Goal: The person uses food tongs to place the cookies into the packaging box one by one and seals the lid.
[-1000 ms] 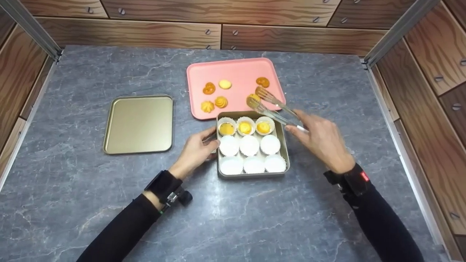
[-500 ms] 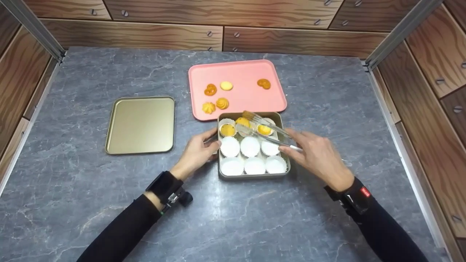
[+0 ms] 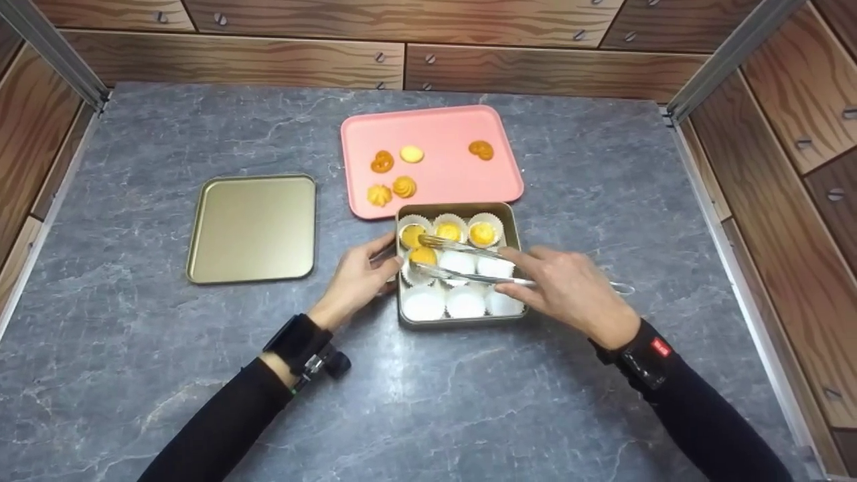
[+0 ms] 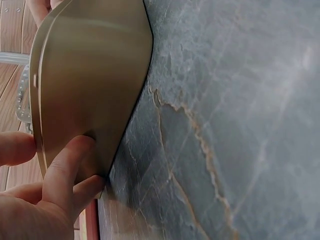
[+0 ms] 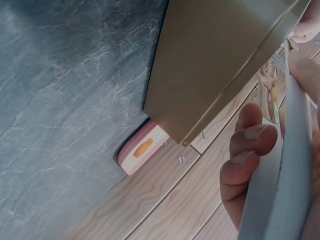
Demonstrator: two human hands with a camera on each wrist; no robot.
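Observation:
My right hand (image 3: 566, 284) grips metal tongs (image 3: 482, 278), whose tips straddle a yellow cookie (image 3: 423, 256) at the left cup of the middle row. Square gold tin (image 3: 462, 321) holds rows of white paper cups (image 3: 465, 302). All cups of the far row hold yellow cookies (image 3: 483, 234). Whether the tongs touch the cookie cannot be told. At the tin's left wall, my left hand (image 3: 361, 278) holds the side, thumb at the rim. In the left wrist view its fingertips (image 4: 82, 145) press the outer wall. Curled fingers (image 5: 245, 150) wrap the tongs in the right wrist view.
Behind the tin lies a pink tray (image 3: 448, 127) with pretzel-shaped cookies (image 3: 481, 150), a pale oval cookie (image 3: 412, 154) and swirled ones (image 3: 404, 187). The flat gold lid (image 3: 253, 227) is on the marbled table (image 3: 167, 348) at left. Wood-patterned panels (image 3: 556, 67) enclose the table.
With the tongs, my right hand picked up a yellow cookie from the pink tray and carried it over the tin to the left cup of the middle row. My left hand stayed put.

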